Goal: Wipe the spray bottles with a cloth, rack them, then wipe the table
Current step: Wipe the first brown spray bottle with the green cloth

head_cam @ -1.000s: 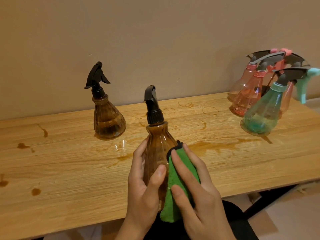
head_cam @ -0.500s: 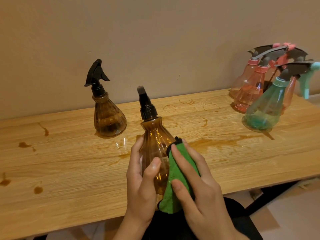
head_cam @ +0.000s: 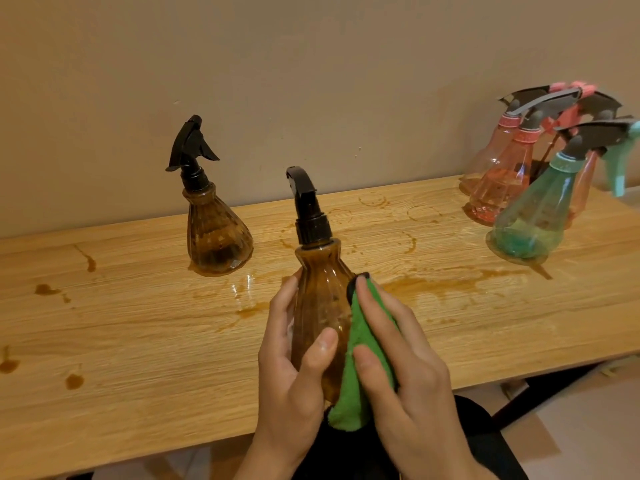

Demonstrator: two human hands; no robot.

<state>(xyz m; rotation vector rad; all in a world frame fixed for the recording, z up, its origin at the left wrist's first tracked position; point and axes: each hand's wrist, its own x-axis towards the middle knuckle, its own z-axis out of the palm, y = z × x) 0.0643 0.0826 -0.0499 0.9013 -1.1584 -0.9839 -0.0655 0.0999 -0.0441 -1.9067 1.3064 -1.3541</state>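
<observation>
Far left, brown drips (head_cam: 45, 289) dot the wooden counter (head_cam: 138, 341). Next along, a brown spray bottle (head_cam: 218, 237) stands upright near the wall (head_cam: 311, 81), black trigger on top, apart from my hands.

Centre now: my left hand (head_cam: 294, 375) has the second brown bottle (head_cam: 320, 299) lifted above the counter's near edge. The grip is closed round its body, fingers behind and thumb across the front. The bottle tilts slightly, its black nozzle pointing up and left.

Right against it sits the green cloth (head_cam: 356, 368), and my right hand (head_cam: 408, 382) lies over that. Here the grip is loose, fingers nearly straight, pressing the cloth flat against the bottle's right side.

Behind my right hand, a brown smear (head_cam: 450, 282) spreads across the counter. Far right, pink bottles (head_cam: 498, 188) and a teal bottle (head_cam: 533, 216) lean together, tilted; what props them up I cannot make out.
</observation>
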